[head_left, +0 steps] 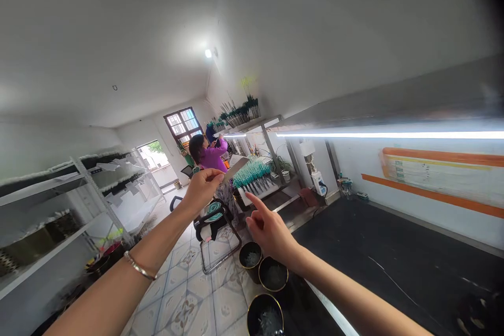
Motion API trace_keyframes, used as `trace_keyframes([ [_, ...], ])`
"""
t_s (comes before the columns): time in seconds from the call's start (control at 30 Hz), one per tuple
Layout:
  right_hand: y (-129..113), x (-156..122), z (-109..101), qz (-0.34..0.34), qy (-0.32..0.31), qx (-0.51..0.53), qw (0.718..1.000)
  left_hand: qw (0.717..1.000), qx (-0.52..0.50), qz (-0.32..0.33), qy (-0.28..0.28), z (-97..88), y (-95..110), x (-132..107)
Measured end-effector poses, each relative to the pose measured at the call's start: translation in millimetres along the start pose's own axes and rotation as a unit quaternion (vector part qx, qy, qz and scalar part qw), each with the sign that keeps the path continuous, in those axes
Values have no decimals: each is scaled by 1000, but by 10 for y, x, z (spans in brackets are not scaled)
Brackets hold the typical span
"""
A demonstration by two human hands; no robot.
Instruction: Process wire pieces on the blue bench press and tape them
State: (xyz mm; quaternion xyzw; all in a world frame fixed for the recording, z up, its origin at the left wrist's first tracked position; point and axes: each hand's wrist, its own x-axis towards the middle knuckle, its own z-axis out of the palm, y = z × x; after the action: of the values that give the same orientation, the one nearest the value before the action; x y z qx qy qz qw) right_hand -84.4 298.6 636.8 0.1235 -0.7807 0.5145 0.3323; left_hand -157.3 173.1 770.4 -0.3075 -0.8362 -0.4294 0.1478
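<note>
My left hand (201, 190), with a thin metal bangle (137, 265) on the wrist, raises a pale flat strip (235, 169) pinched between its fingers. My right hand (271, 233) hangs above the dark bowls with its index finger stretched out, holding nothing I can see. Closest below it are two gold-rimmed black bowls (251, 255) (273, 274) of pale, fine material, and a third such bowl (265, 315) sits nearer the bottom edge. Neither hand touches a bowl.
A black worktop (394, 257) with a bright metal edge spans the right. Behind my hands, a person in a purple top (212, 157) stands near a rack of teal feather-like stems (252, 176). A black chair (214, 226) stands on the tiled floor, and white shelving (90, 194) runs along the left.
</note>
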Motion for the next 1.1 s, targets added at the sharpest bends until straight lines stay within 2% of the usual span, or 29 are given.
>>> trace_keyframes([
  [0.03,-66,36,-3,30,-19,123,992,1000,-6,4,4,-20,-3,11],
  [0.1,-202,114,-13,77,-43,330,940,1000,-23,3,8,-59,2,24],
  [0.2,-369,213,-31,95,-46,475,873,999,-52,-11,13,-104,33,17],
  [0.37,-492,284,-29,110,-77,595,792,997,-68,-30,9,-130,61,-34],
  [0.47,-517,310,-9,124,-93,636,756,997,-68,-33,-3,-139,55,-63],
  [0.83,-497,328,-16,143,-109,684,707,998,-46,-43,-9,-150,-5,-128],
  [0.9,-454,315,14,160,-89,670,720,998,-45,-49,-13,-150,-16,-134],
  [0.93,-407,300,37,174,-73,646,740,998,-39,-49,-15,-144,-27,-138],
  [0.97,-339,276,60,187,-50,606,771,999,-20,-44,-17,-129,-47,-144],
  [1.03,-131,194,80,188,22,469,862,998,66,-14,-21,-47,-130,-159],
  [1.1,163,60,26,136,120,262,948,983,176,25,-36,142,-292,-181],
])
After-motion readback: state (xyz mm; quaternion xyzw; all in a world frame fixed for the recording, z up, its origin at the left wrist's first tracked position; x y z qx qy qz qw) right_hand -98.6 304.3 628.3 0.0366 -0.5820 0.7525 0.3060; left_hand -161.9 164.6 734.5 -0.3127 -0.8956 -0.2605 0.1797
